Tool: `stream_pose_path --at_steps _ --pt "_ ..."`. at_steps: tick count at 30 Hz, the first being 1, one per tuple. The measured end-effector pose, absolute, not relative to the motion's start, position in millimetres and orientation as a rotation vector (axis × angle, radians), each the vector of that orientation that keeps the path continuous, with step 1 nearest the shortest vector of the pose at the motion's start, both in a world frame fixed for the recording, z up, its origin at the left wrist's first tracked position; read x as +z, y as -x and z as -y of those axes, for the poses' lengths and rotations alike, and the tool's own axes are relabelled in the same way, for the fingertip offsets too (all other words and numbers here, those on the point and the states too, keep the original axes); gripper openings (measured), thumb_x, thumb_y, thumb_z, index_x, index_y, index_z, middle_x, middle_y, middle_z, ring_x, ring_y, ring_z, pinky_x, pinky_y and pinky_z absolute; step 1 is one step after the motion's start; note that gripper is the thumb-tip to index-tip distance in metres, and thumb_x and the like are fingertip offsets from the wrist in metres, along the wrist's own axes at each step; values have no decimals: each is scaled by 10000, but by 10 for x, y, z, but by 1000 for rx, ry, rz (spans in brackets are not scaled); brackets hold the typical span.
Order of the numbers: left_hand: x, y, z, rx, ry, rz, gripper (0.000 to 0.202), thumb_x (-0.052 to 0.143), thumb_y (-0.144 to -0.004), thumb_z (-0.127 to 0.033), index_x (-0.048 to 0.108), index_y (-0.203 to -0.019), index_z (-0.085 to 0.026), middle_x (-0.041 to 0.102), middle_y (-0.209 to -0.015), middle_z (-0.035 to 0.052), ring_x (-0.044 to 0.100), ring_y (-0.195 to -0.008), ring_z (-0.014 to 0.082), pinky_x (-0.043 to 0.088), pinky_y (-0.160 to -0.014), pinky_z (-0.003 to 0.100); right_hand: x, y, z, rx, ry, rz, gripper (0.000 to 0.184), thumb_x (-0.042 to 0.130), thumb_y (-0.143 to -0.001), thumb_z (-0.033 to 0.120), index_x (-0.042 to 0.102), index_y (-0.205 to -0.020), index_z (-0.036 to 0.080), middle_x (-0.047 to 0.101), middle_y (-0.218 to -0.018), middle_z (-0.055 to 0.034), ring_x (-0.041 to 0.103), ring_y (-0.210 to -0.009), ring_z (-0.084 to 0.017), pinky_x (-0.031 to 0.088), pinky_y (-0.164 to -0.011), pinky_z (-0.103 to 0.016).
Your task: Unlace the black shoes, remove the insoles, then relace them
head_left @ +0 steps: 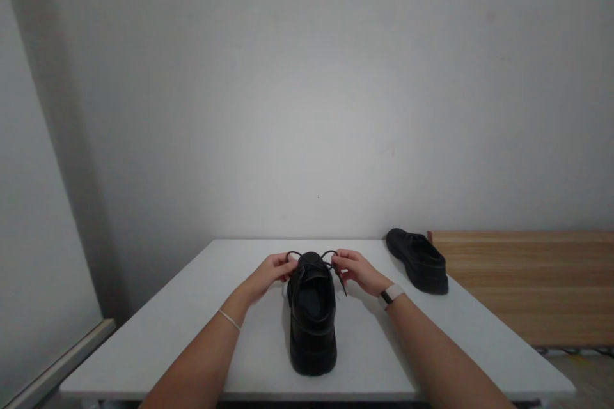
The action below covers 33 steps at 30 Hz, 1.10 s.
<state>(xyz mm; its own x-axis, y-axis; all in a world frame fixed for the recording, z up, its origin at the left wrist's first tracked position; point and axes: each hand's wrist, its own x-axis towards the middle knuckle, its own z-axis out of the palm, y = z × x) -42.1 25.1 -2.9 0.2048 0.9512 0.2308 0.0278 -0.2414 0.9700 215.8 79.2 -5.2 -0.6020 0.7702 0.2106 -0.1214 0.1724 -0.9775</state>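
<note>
A black lace-up shoe (311, 316) stands in the middle of the white table (158, 332), heel towards me. My left hand (271, 271) pinches the left loop of its black lace (293, 256). My right hand (355, 268) pinches the right loop of the same lace. Both hands hover just above the shoe's tongue, fingers closed on the lace. A thin bracelet is on my left wrist and a watch with a pale strap (391, 295) on my right.
A second black shoe (418, 261) lies at the table's far right corner. A wooden surface (527, 281) adjoins the table on the right. A plain white wall stands behind, close to the table's far edge.
</note>
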Motion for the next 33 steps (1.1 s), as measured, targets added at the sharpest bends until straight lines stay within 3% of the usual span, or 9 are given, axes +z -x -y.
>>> stream_pose_path --at_steps 8,15,20,26,33 --pt "-15 447 -270 1301 -1446 -978 424 730 -727 -549 564 -663 -165 500 -599 -47 424 -557 94 308 -564 232 -60 -2179 -831 1500 617 1661 449 723 -740 565 483 -699 188 475 -612 51 444 -531 -82 385 -463 -206" --pt "-44 414 -260 1227 -1449 -968 416 831 -629 -492 620 -684 -137 546 -623 -22 446 -563 99 318 -562 236 -62 -2168 -788 1605 637 1765 473 773 -688 574 546 -692 159 506 -598 28 482 -525 -101 406 -453 -228" --pt "-27 463 -291 1283 -1410 -946 435 752 -707 -558 588 -698 -155 523 -626 -31 446 -576 98 339 -579 230 -50 -2216 -823 1565 601 1702 473 724 -740 598 506 -719 179 475 -612 56 437 -516 -70 391 -475 -205" --pt "-49 441 -217 1105 -1423 -943 398 827 -658 -468 615 -742 -143 567 -657 -11 493 -581 108 354 -571 237 -72 -2237 -803 1722 597 1824 469 791 -689 559 574 -772 152 536 -653 22 511 -573 -103 443 -512 -236" --pt "-29 440 -238 1183 -1421 -937 377 791 -690 -457 579 -660 -147 512 -599 -29 427 -540 93 304 -542 237 -65 -2235 -824 1685 585 1741 445 789 -712 531 547 -710 158 528 -624 34 470 -535 -79 381 -510 -221"
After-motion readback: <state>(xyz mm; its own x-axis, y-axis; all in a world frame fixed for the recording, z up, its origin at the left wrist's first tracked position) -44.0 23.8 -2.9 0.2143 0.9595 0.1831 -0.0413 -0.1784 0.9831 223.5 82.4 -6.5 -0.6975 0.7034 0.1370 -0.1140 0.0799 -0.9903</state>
